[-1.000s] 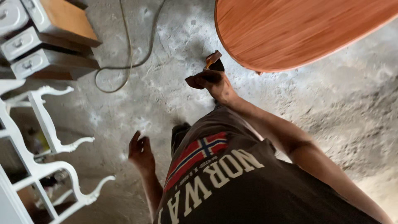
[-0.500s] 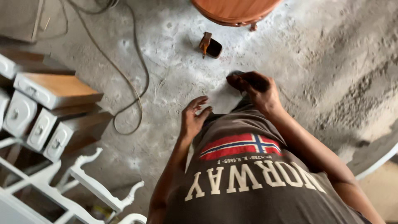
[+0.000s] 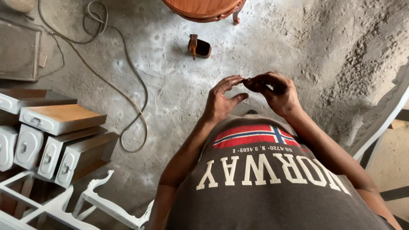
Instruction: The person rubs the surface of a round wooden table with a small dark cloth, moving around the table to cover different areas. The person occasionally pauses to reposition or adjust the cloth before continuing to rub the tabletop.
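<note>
Both hands meet fingertip to fingertip: left hand [image 3: 221,100] open, right hand [image 3: 275,91] curled, its grip unclear. Five drawers [image 3: 59,119] lie on the floor [image 3: 298,38].

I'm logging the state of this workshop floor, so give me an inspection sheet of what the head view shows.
Surface: rough grey concrete floor, dusty and stained.
Job's things: small dark tin with a brush in it, standing on the floor.
Clutter: stacked white-fronted drawers; white frame parts.
Hands: left hand and right hand meet fingertip to fingertip; anything pinched is too small to tell.
Cables: one cord looping across the floor.
Surroundings: varnished round table.
</note>
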